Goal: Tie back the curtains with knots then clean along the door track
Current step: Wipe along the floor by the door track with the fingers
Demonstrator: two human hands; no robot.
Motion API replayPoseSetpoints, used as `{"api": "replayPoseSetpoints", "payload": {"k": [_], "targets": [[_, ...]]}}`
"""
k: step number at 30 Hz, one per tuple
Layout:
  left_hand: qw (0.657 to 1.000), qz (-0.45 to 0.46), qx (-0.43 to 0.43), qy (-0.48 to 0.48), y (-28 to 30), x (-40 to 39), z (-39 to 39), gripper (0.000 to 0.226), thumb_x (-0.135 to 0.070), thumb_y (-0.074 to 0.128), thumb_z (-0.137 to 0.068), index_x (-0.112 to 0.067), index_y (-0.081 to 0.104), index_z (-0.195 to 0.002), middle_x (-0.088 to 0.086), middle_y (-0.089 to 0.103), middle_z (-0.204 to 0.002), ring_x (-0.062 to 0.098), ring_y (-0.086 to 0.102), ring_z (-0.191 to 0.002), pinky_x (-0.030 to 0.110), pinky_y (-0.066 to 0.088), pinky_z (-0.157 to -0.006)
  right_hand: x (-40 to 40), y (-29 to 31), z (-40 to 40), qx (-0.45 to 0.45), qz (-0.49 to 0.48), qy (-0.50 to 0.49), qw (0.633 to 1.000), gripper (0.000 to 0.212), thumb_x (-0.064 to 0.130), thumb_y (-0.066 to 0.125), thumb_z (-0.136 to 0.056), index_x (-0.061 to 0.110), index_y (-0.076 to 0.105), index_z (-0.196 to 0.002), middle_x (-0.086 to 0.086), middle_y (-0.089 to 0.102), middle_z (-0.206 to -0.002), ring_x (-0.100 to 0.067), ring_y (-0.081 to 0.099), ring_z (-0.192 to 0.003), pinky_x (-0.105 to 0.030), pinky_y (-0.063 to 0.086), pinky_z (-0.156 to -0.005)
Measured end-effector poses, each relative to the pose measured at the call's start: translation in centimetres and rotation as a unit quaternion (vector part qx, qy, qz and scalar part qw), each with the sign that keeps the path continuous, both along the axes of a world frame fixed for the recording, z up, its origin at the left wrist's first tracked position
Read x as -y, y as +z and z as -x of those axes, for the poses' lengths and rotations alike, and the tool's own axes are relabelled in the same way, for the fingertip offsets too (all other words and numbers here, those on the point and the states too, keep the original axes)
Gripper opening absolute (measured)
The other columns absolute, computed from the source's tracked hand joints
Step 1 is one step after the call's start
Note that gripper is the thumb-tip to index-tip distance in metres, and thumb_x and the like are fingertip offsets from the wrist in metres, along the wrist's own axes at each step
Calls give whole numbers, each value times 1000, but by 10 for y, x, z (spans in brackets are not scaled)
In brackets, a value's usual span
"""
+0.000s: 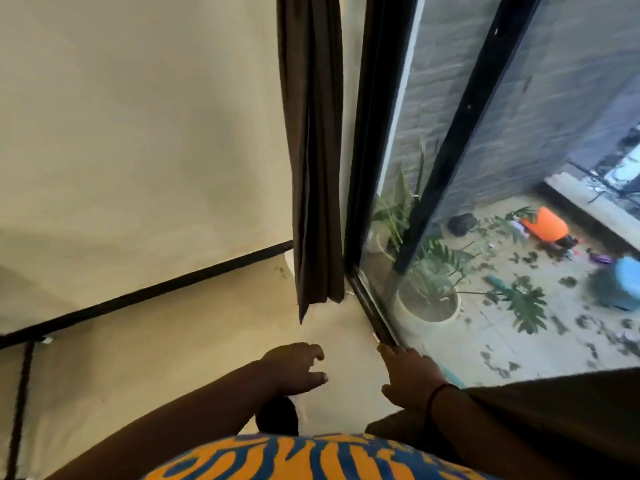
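A dark brown curtain (313, 157) hangs straight and loose in the corner beside the black door frame, its hem just above the floor. A second dark curtain (561, 424) lies across my right forearm at the lower right. The black door track (372, 311) runs along the bottom of the glass door. My left hand (299, 368) hovers over the floor with fingers spread and holds nothing. My right hand (410, 375) reaches toward the near end of the track, fingertips at the track's edge, with nothing visible in it.
The beige wall (138, 133) with a black skirting strip meets the pale floor (207, 341) at left. Beyond the glass (485, 168) are potted plants (429, 289), an orange container and scattered leaves on a patio. A dark foot shows below my left forearm.
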State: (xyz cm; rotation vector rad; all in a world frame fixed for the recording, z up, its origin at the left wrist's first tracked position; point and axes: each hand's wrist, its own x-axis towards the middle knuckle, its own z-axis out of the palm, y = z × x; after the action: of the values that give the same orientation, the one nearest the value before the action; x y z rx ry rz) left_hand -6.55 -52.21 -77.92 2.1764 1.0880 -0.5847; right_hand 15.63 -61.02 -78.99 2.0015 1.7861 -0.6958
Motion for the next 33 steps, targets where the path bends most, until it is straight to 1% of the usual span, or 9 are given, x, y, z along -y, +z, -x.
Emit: {"api": "replayPoseSetpoints", "payload": {"k": [3, 6, 9, 12, 16, 18, 22, 26, 33], "targets": [[998, 27, 17, -52, -25, -58, -27, 44, -48, 50, -91, -22, 49, -126, 0, 57, -124, 21, 53, -114, 31, 42, -91, -32, -18, -20, -8, 58, -70, 996, 64, 39, 56, -83, 24, 31, -140, -7, 50, -135, -27, 51, -122, -36, 45, -96], [984, 36, -10, -176, -45, -117, -52, 44, -46, 50, -92, -18, 49, -126, 5, 57, -124, 25, 52, -114, 33, 43, -89, -48, -36, -35, -18, 78, -212, 974, 70, 60, 59, -74, 25, 42, -132, -5, 58, -127, -26, 57, -115, -32, 48, -91], [966, 27, -21, -255, -58, -173, -84, 41, -43, 49, -93, -18, 50, -125, 7, 57, -123, 27, 53, -112, 32, 43, -84, -71, -60, -46, -60, 97, -339, 934, 56, 51, 55, -81, 20, 46, -126, -9, 58, -127, -28, 57, -113, -30, 47, -88], [961, 10, -7, -276, -75, -212, -119, 41, -42, 48, -92, -19, 49, -126, 7, 56, -125, 27, 54, -111, 33, 45, -85, -95, -100, -54, -105, 132, -352, 921, 43, 50, 50, -82, 20, 55, -113, -7, 60, -121, -26, 58, -106, -30, 48, -84], [974, 2, 64, -216, -119, -229, -182, 43, -41, 51, -90, -19, 49, -127, 8, 50, -133, 29, 51, -119, 34, 44, -92, -130, -157, -59, -128, 122, -379, 908, 35, 40, 57, -87, 21, 57, -116, -7, 64, -116, -27, 59, -109, -28, 45, -87], [970, -19, 73, -231, -159, -231, -207, 40, -40, 50, -89, -17, 51, -122, 9, 50, -132, 30, 50, -120, 37, 42, -94, -145, -203, -59, -146, 144, -375, 904, 35, 39, 56, -88, 20, 55, -117, -8, 63, -119, -28, 57, -112, -30, 45, -90], [961, -88, 5, -261, -265, -240, -229, 44, -35, 48, -90, -15, 44, -130, 11, 34, -144, 32, 33, -133, 43, 26, -108, -166, -298, -63, -162, 185, -353, 903, 40, 35, 55, -88, 15, 54, -122, -12, 57, -128, -29, 53, -119, -31, 45, -96], [951, -129, -43, -277, -365, -263, -240, 48, -30, 48, -88, -16, 43, -134, 12, 34, -144, 31, 27, -138, 46, 6, -117, -193, -375, -76, -159, 152, -371, 902, 34, 27, 52, -90, 6, 60, -115, -17, 60, -122, -32, 55, -115, -31, 46, -91], [908, -204, -117, -347, -480, -298, -243, 58, -35, 44, -90, -13, 33, -142, 16, 20, -155, 35, 12, -144, 53, -4, -117, -208, -491, -97, -129, 145, -396, 897, 34, 20, 50, -85, 13, 57, -117, -12, 61, -121, -30, 56, -111, -34, 49, -90]]}}
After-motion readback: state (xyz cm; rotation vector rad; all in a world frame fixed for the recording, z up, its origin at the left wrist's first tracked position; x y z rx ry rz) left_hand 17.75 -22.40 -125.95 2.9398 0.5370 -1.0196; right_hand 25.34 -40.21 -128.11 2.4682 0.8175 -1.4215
